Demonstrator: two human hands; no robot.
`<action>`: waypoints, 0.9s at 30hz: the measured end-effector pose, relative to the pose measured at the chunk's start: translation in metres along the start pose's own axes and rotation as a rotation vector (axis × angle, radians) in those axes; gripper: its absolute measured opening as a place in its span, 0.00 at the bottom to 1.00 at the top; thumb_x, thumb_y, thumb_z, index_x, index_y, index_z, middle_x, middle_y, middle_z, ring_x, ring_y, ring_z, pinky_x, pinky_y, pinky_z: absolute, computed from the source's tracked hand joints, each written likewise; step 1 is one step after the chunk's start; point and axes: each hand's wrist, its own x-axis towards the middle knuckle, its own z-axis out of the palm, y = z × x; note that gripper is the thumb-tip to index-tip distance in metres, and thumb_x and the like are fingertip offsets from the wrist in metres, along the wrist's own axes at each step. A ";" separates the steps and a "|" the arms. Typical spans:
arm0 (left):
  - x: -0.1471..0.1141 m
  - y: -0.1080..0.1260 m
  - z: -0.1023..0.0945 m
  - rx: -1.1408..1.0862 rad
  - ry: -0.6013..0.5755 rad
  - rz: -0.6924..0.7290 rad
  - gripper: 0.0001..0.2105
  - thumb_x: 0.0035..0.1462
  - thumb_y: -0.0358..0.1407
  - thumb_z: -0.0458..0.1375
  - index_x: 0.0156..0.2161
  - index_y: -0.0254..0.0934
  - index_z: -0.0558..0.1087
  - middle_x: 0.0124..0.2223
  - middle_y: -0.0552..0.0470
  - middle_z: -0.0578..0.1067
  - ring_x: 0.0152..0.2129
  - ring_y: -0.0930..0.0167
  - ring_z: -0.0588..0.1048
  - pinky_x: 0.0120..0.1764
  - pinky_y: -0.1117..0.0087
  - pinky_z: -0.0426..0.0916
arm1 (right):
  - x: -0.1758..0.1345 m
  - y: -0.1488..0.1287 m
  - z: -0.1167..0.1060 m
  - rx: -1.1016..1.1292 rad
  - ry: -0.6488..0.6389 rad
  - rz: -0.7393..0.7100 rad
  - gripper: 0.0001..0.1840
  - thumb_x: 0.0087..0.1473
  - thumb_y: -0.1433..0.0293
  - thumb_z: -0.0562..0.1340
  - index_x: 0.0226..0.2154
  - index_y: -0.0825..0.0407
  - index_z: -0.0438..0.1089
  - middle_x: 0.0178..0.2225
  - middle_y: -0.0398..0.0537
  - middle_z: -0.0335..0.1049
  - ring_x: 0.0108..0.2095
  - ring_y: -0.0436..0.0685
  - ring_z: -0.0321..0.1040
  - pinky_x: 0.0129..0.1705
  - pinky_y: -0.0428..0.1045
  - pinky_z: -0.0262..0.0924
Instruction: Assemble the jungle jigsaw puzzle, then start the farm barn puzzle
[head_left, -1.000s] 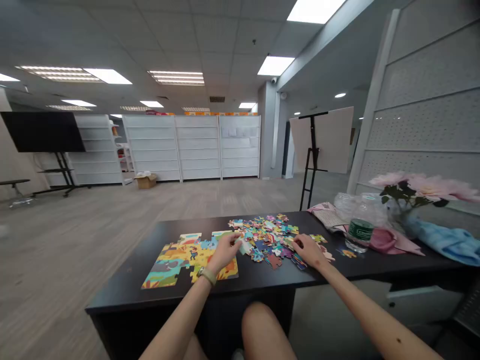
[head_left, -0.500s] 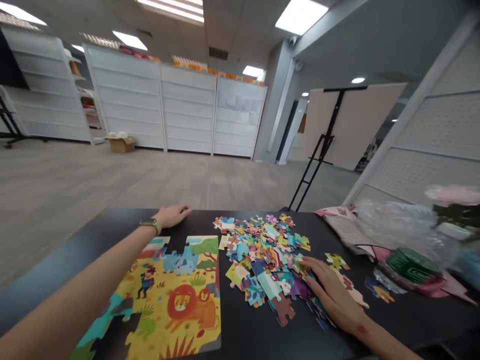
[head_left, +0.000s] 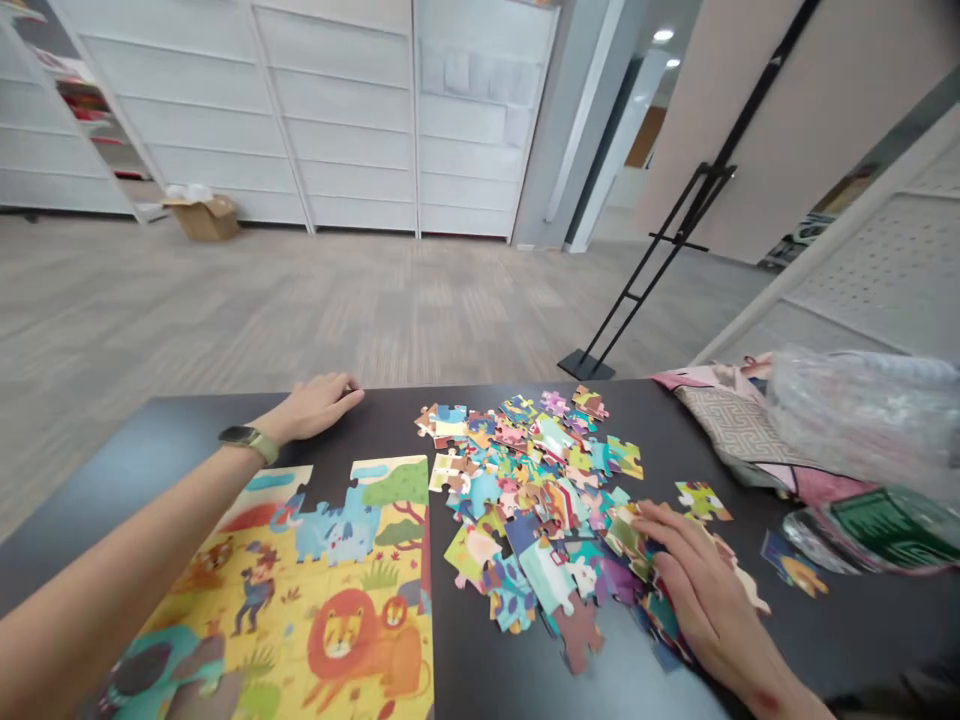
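My left hand [head_left: 322,405], with a watch on its wrist, rests near the table's far edge. Its fingers are loosely bent, and nothing shows in them. Below it lies a partly assembled jigsaw puzzle [head_left: 300,585] with a lion, a blue elephant and a figure in a hat. A gap shows along its top edge. My right hand [head_left: 694,580] lies over the right side of a heap of loose puzzle pieces [head_left: 540,480], fingers stretched out. The fingertips touch a greenish puzzle piece [head_left: 625,533]; the hand hides some pieces beneath it.
More loose pieces lie right of the heap, including a green one [head_left: 703,500] and a dark blue one [head_left: 793,565]. A plastic bottle with a green label [head_left: 892,525] and clear wrapping [head_left: 862,410] sit at the right. A black stand [head_left: 675,235] rises beyond the black table [head_left: 517,670].
The view has tilted down, with more of the floor showing. My right hand stays on the heap's right side, its fingertips still at the greenish piece. My left hand remains near the far edge.
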 end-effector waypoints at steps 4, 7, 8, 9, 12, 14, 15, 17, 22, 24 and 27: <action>0.002 0.006 0.000 0.026 0.018 -0.056 0.25 0.65 0.54 0.40 0.48 0.39 0.69 0.51 0.40 0.75 0.50 0.53 0.71 0.50 0.54 0.62 | 0.000 -0.009 -0.004 0.044 0.149 0.040 0.18 0.66 0.65 0.49 0.47 0.46 0.72 0.53 0.52 0.70 0.56 0.65 0.65 0.58 0.64 0.58; -0.003 0.017 -0.004 0.029 0.036 -0.095 0.25 0.66 0.52 0.38 0.48 0.38 0.70 0.50 0.39 0.76 0.49 0.53 0.73 0.50 0.53 0.63 | 0.001 -0.010 -0.008 0.102 0.211 0.036 0.17 0.67 0.66 0.49 0.45 0.47 0.72 0.50 0.53 0.71 0.53 0.64 0.66 0.57 0.63 0.59; -0.007 0.024 -0.005 0.029 0.047 -0.106 0.25 0.66 0.51 0.38 0.48 0.37 0.71 0.50 0.38 0.76 0.49 0.52 0.73 0.50 0.50 0.63 | 0.001 -0.010 -0.009 0.120 0.222 0.034 0.17 0.67 0.66 0.48 0.44 0.48 0.72 0.49 0.53 0.72 0.52 0.63 0.67 0.56 0.62 0.60; -0.014 0.033 -0.006 0.030 0.064 -0.112 0.26 0.66 0.51 0.38 0.48 0.37 0.71 0.50 0.37 0.76 0.49 0.50 0.72 0.50 0.47 0.63 | 0.002 -0.011 -0.010 0.135 0.236 0.031 0.17 0.67 0.66 0.49 0.43 0.48 0.72 0.47 0.53 0.72 0.51 0.63 0.68 0.55 0.61 0.61; -0.044 0.077 -0.005 0.026 0.148 -0.073 0.25 0.67 0.49 0.39 0.55 0.36 0.69 0.58 0.33 0.71 0.56 0.46 0.65 0.53 0.41 0.59 | 0.005 -0.025 -0.013 0.142 0.277 0.018 0.14 0.66 0.66 0.51 0.39 0.48 0.72 0.43 0.52 0.74 0.48 0.63 0.70 0.52 0.61 0.63; -0.068 0.115 0.001 0.002 0.183 0.031 0.24 0.66 0.49 0.43 0.58 0.39 0.68 0.61 0.38 0.68 0.58 0.49 0.64 0.55 0.46 0.60 | 0.006 -0.048 -0.013 0.138 0.240 -0.022 0.12 0.65 0.67 0.54 0.40 0.47 0.72 0.42 0.53 0.74 0.48 0.64 0.70 0.53 0.62 0.62; -0.080 0.135 0.006 -0.016 0.173 0.107 0.22 0.66 0.49 0.45 0.57 0.43 0.69 0.60 0.44 0.71 0.57 0.54 0.66 0.55 0.53 0.63 | 0.008 -0.064 -0.013 0.138 0.181 -0.062 0.11 0.64 0.67 0.55 0.42 0.47 0.73 0.45 0.53 0.74 0.50 0.64 0.69 0.56 0.63 0.61; -0.100 0.169 0.017 -0.096 0.195 0.301 0.20 0.67 0.47 0.47 0.57 0.43 0.70 0.57 0.46 0.73 0.55 0.58 0.69 0.56 0.56 0.64 | 0.012 -0.098 -0.009 0.140 -0.007 -0.178 0.17 0.61 0.66 0.59 0.53 0.46 0.70 0.57 0.54 0.68 0.59 0.66 0.62 0.61 0.64 0.57; -0.118 0.202 0.045 -0.153 0.261 0.472 0.20 0.66 0.41 0.53 0.61 0.44 0.67 0.65 0.45 0.66 0.62 0.57 0.63 0.61 0.52 0.60 | 0.031 -0.134 0.005 0.059 -0.363 -0.285 0.39 0.58 0.58 0.62 0.69 0.41 0.50 0.73 0.50 0.39 0.71 0.71 0.37 0.68 0.70 0.40; -0.118 0.198 0.051 -0.134 0.234 0.499 0.20 0.67 0.41 0.53 0.62 0.49 0.66 0.66 0.48 0.66 0.63 0.56 0.63 0.62 0.48 0.59 | 0.038 -0.122 0.006 0.033 -0.388 -0.259 0.33 0.61 0.60 0.59 0.67 0.42 0.55 0.71 0.50 0.46 0.70 0.70 0.41 0.67 0.69 0.42; -0.116 0.191 0.056 -0.141 0.233 0.509 0.19 0.67 0.40 0.53 0.61 0.51 0.68 0.65 0.50 0.68 0.61 0.57 0.66 0.61 0.48 0.62 | 0.048 -0.096 -0.001 0.006 -0.340 -0.215 0.24 0.60 0.66 0.59 0.59 0.46 0.66 0.63 0.53 0.63 0.63 0.68 0.56 0.64 0.65 0.50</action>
